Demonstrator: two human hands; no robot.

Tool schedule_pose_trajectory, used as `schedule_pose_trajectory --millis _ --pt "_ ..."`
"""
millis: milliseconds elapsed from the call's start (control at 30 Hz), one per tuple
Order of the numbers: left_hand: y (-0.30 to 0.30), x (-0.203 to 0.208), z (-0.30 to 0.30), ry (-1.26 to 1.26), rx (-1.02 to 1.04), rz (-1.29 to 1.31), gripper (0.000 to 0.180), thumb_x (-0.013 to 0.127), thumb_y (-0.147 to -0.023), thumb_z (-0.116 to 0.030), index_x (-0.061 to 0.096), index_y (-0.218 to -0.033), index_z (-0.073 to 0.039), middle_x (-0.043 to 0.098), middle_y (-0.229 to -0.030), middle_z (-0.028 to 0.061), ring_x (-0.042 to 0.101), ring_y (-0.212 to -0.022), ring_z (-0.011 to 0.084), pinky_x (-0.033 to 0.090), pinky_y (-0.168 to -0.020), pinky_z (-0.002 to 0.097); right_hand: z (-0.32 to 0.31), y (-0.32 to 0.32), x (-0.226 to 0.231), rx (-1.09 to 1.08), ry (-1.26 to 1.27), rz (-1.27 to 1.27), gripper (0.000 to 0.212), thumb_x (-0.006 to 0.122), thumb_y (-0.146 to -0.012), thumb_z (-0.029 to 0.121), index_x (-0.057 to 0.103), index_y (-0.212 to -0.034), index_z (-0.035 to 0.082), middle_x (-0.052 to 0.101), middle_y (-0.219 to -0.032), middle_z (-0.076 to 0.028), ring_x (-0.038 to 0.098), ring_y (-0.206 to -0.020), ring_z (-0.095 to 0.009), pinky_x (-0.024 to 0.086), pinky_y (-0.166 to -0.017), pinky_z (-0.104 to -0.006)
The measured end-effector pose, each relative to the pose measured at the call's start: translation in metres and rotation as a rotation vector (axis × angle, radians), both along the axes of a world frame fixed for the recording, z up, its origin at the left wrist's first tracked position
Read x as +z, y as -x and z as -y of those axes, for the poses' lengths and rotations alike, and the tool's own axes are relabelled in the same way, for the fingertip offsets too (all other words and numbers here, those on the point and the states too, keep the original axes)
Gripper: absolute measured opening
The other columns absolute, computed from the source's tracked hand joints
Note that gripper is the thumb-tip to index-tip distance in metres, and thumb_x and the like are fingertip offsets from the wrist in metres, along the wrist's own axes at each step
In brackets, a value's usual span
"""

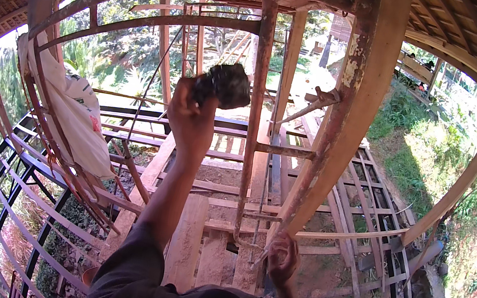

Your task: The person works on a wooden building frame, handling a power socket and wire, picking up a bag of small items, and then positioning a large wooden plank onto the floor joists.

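Note:
My left hand [194, 103] is raised in front of me, fingers closed around a dark, blocky, shiny object [229, 86] whose kind I cannot make out. It is held just left of the upright pipe of a rusty metal scaffold frame [258, 90]. Lower down, my right hand [283, 260] is by the bottom of that frame and the foot of a wooden post [361, 100]. Its fingers are curled in; whatever may lie inside them is hidden.
Wooden planks [186, 234] and beams span the floor below, with gaps showing the ground. A pale cloth sack [78, 117] hangs over the left scaffold rails. A branch-like stick [314, 106] sits by the post. Curved dark metal framing [4, 208] edges the left side.

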State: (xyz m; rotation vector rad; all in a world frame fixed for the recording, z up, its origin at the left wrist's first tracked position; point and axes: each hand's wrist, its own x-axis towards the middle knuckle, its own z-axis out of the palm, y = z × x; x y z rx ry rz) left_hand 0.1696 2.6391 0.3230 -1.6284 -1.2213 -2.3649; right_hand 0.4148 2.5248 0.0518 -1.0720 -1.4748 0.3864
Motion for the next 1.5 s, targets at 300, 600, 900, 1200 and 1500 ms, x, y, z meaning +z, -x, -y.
schedule_pose_trajectory --millis 300,600,900,1200,1500 --pt "0.005 0.128 -0.077 -0.116 0.515 -0.269 0.034 0.066 -0.073 -0.025 0.062 -0.104 -0.013 0.067 -0.078 0.0166 0.066 -0.078 0.0362 0.05 -0.065 0.0486 0.04 0.003 -0.059 0.0 0.158 -0.015 0.036 0.06 -0.083 0.003 0.057 -0.119 0.0 0.064 -0.097 -0.01 0.064 -0.081 -0.015 0.052 -0.069 -0.0257" --pt "0.015 0.146 -0.091 -0.105 0.595 -0.517 0.046 0.064 -0.076 -0.032 0.061 -0.119 -0.015 0.068 -0.102 0.0173 0.064 -0.096 0.0365 0.05 -0.083 0.048 0.072 -0.016 -0.089 -0.151 0.316 -0.13 0.028 0.058 -0.086 0.005 0.061 -0.114 0.003 0.066 -0.093 -0.008 0.063 -0.083 -0.016 0.051 -0.071 -0.0283" --pt "0.01 0.119 -0.087 -0.231 0.378 -0.326 0.051 0.062 -0.084 -0.041 0.057 -0.125 -0.01 0.065 -0.114 0.0147 0.063 -0.104 0.0332 0.048 -0.087 0.0438 0.089 -0.011 -0.064 -0.279 0.28 0.017 0.031 0.058 -0.082 0.004 0.06 -0.113 0.003 0.065 -0.093 -0.014 0.067 -0.082 -0.025 0.054 -0.067 -0.0331" --pt "-0.021 0.105 -0.086 -0.487 0.52 -0.235 0.043 0.063 -0.088 -0.028 0.056 -0.122 -0.003 0.062 -0.111 0.0175 0.061 -0.099 0.0322 0.05 -0.086 0.04 0.239 -0.058 -0.241 -0.921 0.796 0.092 0.037 0.065 -0.075 0.016 0.063 -0.111 0.008 0.067 -0.091 -0.014 0.065 -0.08 -0.034 0.051 -0.075 -0.0414" --pt "-0.079 -0.032 -0.04 -0.716 0.029 -0.418 0.036 0.047 -0.099 -0.021 0.046 -0.122 0.006 0.058 -0.119 0.0225 0.056 -0.113 0.0344 0.043 -0.1 0.0466 0.509 -0.013 -0.49 -0.696 1.828 0.013 0.034 0.056 -0.08 0.031 0.072 -0.092 0.004 0.068 -0.094 -0.021 0.067 -0.091 -0.035 0.052 -0.081 -0.0437"
